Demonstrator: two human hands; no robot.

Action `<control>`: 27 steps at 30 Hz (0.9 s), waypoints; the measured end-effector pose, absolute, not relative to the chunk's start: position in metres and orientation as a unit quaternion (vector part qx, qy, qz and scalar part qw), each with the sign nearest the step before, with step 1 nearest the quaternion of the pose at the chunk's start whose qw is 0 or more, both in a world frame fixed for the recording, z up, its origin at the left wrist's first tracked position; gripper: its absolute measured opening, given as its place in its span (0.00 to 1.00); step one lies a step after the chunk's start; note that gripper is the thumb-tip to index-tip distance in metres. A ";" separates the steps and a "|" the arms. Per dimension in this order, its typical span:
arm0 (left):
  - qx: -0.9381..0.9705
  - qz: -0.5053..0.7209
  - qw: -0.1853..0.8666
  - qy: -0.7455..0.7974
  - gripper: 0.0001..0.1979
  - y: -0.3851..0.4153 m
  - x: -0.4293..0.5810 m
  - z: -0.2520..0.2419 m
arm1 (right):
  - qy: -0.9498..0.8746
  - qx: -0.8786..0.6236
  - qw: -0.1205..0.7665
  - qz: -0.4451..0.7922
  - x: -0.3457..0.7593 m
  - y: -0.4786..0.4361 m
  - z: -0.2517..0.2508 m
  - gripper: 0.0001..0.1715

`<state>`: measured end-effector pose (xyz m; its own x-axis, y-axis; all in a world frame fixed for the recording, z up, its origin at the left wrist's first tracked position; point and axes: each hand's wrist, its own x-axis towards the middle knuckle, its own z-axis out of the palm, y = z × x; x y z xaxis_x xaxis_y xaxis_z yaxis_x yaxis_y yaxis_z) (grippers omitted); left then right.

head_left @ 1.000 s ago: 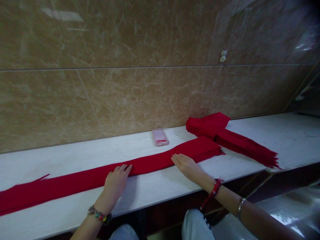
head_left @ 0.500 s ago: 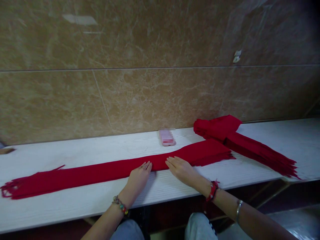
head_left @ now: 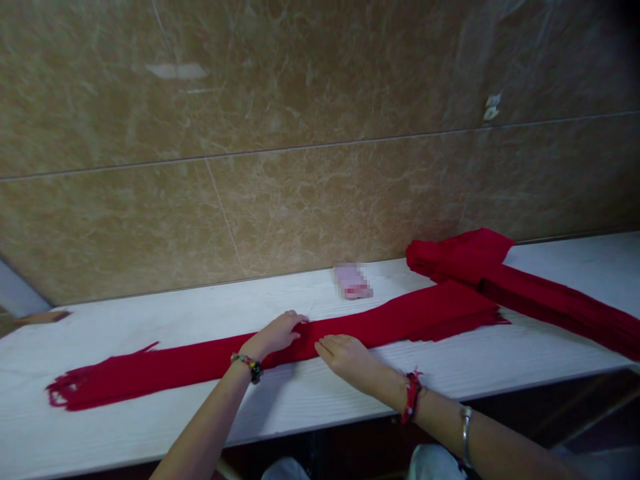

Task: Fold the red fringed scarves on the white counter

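A long red fringed scarf [head_left: 195, 363] lies folded into a flat strip along the white bench. My left hand [head_left: 277, 335] rests across the middle of it, fingers bent and reaching over its far edge, thumb apart on the cloth. Just to the right, my right hand [head_left: 345, 357] lies at the near edge with its fingers stretched out on the cloth. Neither hand grips the scarf visibly. The scarf's right end widens and touches a second heap of red fringed cloth [head_left: 460, 253].
The narrow white bench [head_left: 165, 427] runs against a brown marble-tiled wall [head_left: 320, 213]. A blurred-out pink phone-like item [head_left: 353, 280] lies behind the scarf. A small brown piece [head_left: 44, 317] sits at the far left by a pale post [head_left: 23, 287]. My knees are below the front edge.
My left hand has moved from the near edge farther over the scarf, its fingers now at the far edge. My right hand has slid slightly left and nearer. The view has shifted left.
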<state>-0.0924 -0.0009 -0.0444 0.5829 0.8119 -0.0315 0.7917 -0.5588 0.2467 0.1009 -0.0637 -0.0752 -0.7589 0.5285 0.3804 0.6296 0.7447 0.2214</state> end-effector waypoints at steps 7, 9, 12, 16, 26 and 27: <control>0.854 -0.019 0.226 0.469 0.11 0.034 -0.074 -0.033 | -0.921 -0.320 0.188 -0.118 0.102 -0.058 -0.077 0.13; 0.857 -0.008 0.240 0.457 0.11 0.039 -0.074 -0.036 | -0.921 -0.314 0.192 -0.127 0.099 -0.056 -0.077 0.12; 0.859 0.018 0.249 0.448 0.11 0.038 -0.077 -0.043 | -0.928 -0.288 0.174 -0.161 0.096 -0.055 -0.075 0.11; 0.872 0.049 0.220 0.434 0.09 0.033 -0.083 -0.049 | -0.931 -0.271 0.166 -0.178 0.096 -0.057 -0.070 0.08; 0.866 0.073 0.288 0.402 0.13 0.031 -0.085 -0.044 | -0.903 -0.328 0.157 -0.229 0.091 -0.063 -0.070 0.05; 0.867 0.074 0.293 0.397 0.14 0.031 -0.086 -0.044 | -0.902 -0.334 0.152 -0.226 0.091 -0.065 -0.069 0.05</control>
<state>-0.0860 0.0314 -0.0443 0.6742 0.7312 -0.1039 0.6446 -0.5139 0.5661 0.0909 -0.0646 -0.0694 -0.7304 0.5348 0.4250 0.6720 0.6739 0.3070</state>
